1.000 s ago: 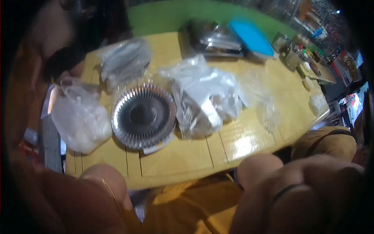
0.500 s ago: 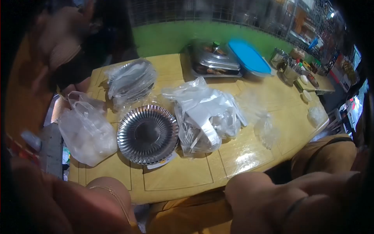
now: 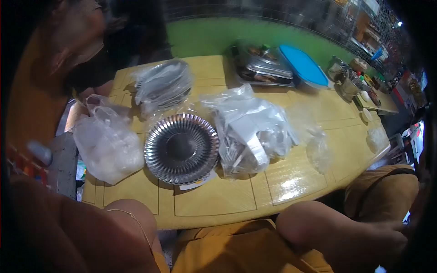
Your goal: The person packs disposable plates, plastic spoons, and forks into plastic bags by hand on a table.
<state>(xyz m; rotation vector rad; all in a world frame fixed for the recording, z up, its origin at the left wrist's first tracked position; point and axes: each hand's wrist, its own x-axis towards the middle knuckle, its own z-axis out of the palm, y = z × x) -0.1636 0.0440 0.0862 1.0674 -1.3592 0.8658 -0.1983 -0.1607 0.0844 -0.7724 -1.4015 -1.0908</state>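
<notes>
My left hand (image 3: 135, 214), with a thin bracelet at the wrist, is low in view at the table's near edge. Its fingers are hidden from me. My right hand (image 3: 305, 223) is by the near edge on the right, its fingers also out of sight. I see nothing held in either hand. A stack of silver disposable plates (image 3: 181, 148) lies on the yellow table (image 3: 214, 198), beyond my left hand. Left of the plates sits a knotted white plastic bag (image 3: 109, 145). To their right, a clear plastic bag (image 3: 252, 132) holds white items, apparently plastic cutlery.
More wrapped silver plates (image 3: 164, 86) lie farther back. Behind are a food tray with a clear lid (image 3: 261, 68) and a blue-lidded container (image 3: 304, 66). Metal containers (image 3: 350, 84) stand at the far right. A small clear bag (image 3: 318, 152) lies nearer. Another person (image 3: 77, 41) is at upper left.
The view has shifted, so the table items appear slightly right and higher. My right arm has changed its pose at the near edge. The things on the table have not moved.
</notes>
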